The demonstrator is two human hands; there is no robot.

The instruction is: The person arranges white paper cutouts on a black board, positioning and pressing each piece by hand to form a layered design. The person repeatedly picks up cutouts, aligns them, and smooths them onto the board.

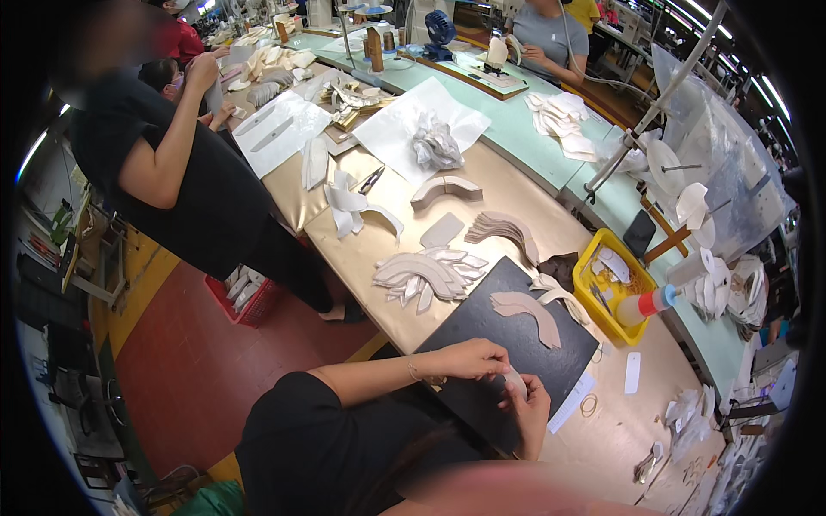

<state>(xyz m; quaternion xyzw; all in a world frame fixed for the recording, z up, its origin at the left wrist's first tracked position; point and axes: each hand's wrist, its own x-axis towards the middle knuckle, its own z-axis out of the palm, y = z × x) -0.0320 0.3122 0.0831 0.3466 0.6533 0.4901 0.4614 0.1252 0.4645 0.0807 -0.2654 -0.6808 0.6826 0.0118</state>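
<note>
Piece of pale, curved sheet material (515,382) is gripped over the near part of the mat, dial centre for all bearings below. It is pinched between thumb and fingers by the bare left hand (477,359), banded at the wrist with a thin bracelet, and by the bare right hand (529,404). Fingers are curled on both; the exact fingertip contact is partly covered.

Underneath is laid a flat, black, rectangular mat (456,325). On it, toward 12, a fanned stack of pinkish-beige curved strips (532,311) is placed. At 3, a small white rectangular card (632,372) is set on the gold-tan table surface (525,189).

Between 1 and 2: a yellow plastic tray (588,301), with a translucent bottle with a red-and-blue top (632,310) tilted at its near end. At 11, a loose pile of cream curved pieces (422,277) is heaped. At 12, farther out, a fanned stack of brownish strips (506,234) is laid.

Beyond, toward 11, a crumpled clear plastic bag (436,144) is rested on a white sheet (471,120). Farthest, near 12, a blue desk fan (440,28) is stood on the pale green bench (516,116).
</note>
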